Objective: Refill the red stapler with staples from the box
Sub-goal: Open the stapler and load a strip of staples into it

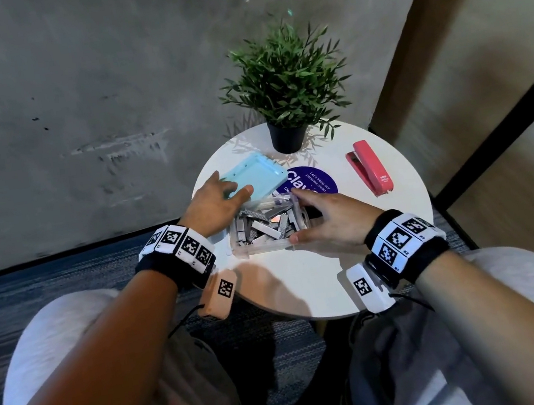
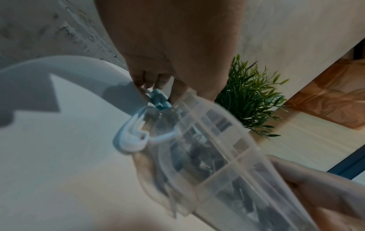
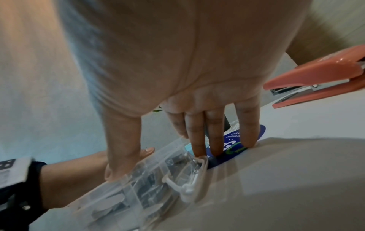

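Observation:
On the round white table [image 1: 305, 283] stands a clear plastic box [image 1: 267, 226] holding several grey staple strips. My left hand [image 1: 232, 186] grips its light blue lid [image 1: 256, 174], which is raised and tilted off the box's far left side; the lid's edge [image 2: 160, 100] shows between my fingers [image 2: 148, 78]. My right hand [image 1: 295, 215] holds the box, thumb on the near rim, fingers [image 3: 197, 140] down its far side. The red stapler [image 1: 369, 168] lies closed at the right of the table, apart from both hands, and its nose [image 3: 316, 75] shows in the right wrist view.
A potted green plant [image 1: 286, 88] stands at the table's far edge, just behind the lid. A round purple sticker [image 1: 314, 179] lies flat beside the box. White clip latches [image 3: 185, 187] hang on the box's ends. My knees sit below the near table edge.

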{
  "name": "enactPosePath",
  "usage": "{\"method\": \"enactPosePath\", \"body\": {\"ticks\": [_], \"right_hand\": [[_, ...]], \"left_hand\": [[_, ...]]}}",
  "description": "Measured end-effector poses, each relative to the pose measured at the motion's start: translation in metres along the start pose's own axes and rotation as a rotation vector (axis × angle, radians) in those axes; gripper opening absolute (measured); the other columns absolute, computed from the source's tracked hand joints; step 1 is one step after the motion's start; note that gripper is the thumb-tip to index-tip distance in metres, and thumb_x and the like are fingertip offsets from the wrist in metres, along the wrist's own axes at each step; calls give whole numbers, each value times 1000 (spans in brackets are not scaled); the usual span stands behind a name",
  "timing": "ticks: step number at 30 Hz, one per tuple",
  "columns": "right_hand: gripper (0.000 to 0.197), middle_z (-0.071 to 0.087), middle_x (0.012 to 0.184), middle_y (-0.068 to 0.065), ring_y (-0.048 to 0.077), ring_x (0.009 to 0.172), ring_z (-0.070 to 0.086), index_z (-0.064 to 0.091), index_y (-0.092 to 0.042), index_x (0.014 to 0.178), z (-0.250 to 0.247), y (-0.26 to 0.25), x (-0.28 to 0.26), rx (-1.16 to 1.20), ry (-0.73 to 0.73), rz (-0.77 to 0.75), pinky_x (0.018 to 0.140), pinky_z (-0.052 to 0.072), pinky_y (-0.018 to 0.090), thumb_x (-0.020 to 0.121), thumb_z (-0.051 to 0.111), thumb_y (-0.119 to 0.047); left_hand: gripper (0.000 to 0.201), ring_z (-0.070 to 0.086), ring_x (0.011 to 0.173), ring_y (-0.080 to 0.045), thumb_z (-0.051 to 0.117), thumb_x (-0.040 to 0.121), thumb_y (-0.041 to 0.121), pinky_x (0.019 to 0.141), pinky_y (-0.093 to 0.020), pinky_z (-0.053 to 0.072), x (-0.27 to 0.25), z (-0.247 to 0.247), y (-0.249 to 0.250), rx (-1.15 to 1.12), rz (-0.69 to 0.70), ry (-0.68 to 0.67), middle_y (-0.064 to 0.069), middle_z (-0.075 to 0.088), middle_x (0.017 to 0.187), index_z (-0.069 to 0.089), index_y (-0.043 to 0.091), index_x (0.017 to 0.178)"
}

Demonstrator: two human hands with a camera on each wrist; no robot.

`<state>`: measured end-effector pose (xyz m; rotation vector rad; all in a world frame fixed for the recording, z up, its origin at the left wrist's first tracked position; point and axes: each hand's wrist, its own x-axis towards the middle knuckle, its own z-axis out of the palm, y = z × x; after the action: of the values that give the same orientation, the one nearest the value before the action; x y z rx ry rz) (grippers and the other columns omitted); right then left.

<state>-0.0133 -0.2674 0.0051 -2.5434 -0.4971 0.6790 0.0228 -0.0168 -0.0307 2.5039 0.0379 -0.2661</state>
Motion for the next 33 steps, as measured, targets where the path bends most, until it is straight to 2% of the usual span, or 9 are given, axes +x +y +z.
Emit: {"method": "enactPosePath", "body": {"ticks": [1, 4, 6, 11, 16, 20, 24, 29, 33], "right_hand": [[105, 36, 161, 11, 25, 144, 39, 10, -25, 159, 0, 0, 0, -2, 1, 0, 115, 33, 36, 80, 68, -64], [107, 36, 161, 10, 25, 144, 39, 10, -25, 159, 0, 1, 1, -7, 3, 0, 115, 33, 36, 79, 68, -65], [106, 37, 160, 10, 24, 143, 40, 11, -25, 159, 0, 1, 1, -3, 6, -4, 115, 33, 37, 79, 68, -65], [97, 28, 164, 7, 21, 148, 32, 18, -20, 158, -7, 0, -4, 37, 40, -24, 117, 25, 31, 83, 62, -65], [66, 55, 144, 9, 23, 125, 54, 43, -19, 148, -25, 4, -6, 31, 169, 3, 99, 40, 30, 93, 55, -55], [61, 62, 136, 6, 23, 117, 59, 47, -21, 145, -27, 7, -3, -1, 185, 47, 92, 43, 31, 94, 55, -53], [49, 68, 124, 4, 21, 110, 62, 58, -21, 134, -21, 11, 4, 11, 201, 46, 90, 47, 32, 94, 59, -49], [44, 58, 125, 13, 35, 114, 56, 63, -16, 121, -42, 51, 11, -15, 617, 309, 97, 46, 43, 87, 65, -44], [59, 57, 128, 20, 40, 118, 55, 55, -11, 131, -50, 79, 11, 10, 515, 620, 97, 48, 45, 85, 63, -47]], "left_hand": [[63, 48, 129, -36, 46, 90, 63, 104, -38, 38, -1, -1, 1, -2, 2, 3, -20, 49, 131, 66, 8, 113], [62, 36, 144, -30, 51, 94, 56, 114, -40, 29, -6, -4, 5, 33, 19, 25, -18, 35, 157, 53, 14, 140], [59, 36, 144, -27, 56, 94, 48, 115, -36, 28, -10, -9, 11, 32, 60, 86, -14, 34, 158, 52, 14, 142], [38, 59, 116, -22, 62, 92, 40, 97, -31, 41, -22, -19, 14, 38, 219, 183, -8, 62, 128, 67, 15, 120], [19, 59, 74, -16, 62, 93, 31, 72, -32, 46, -46, -28, 24, 43, 316, 245, 0, 64, 88, 68, 15, 86], [28, 59, 66, -9, 59, 93, 41, 63, -32, 46, -64, -24, 38, 46, 339, 53, 6, 65, 72, 61, 21, 74], [24, 55, 73, -14, 57, 91, 44, 66, -35, 45, -72, -6, 52, 201, 378, -150, 8, 61, 77, 57, 24, 78], [25, 50, 70, -9, 59, 89, 42, 60, -29, 36, -68, 4, 47, 208, 408, -157, 11, 55, 76, 49, 26, 73], [25, 50, 70, -10, 60, 89, 41, 62, -31, 40, -68, 3, 46, 197, 422, -160, 10, 56, 76, 49, 25, 73]]}}
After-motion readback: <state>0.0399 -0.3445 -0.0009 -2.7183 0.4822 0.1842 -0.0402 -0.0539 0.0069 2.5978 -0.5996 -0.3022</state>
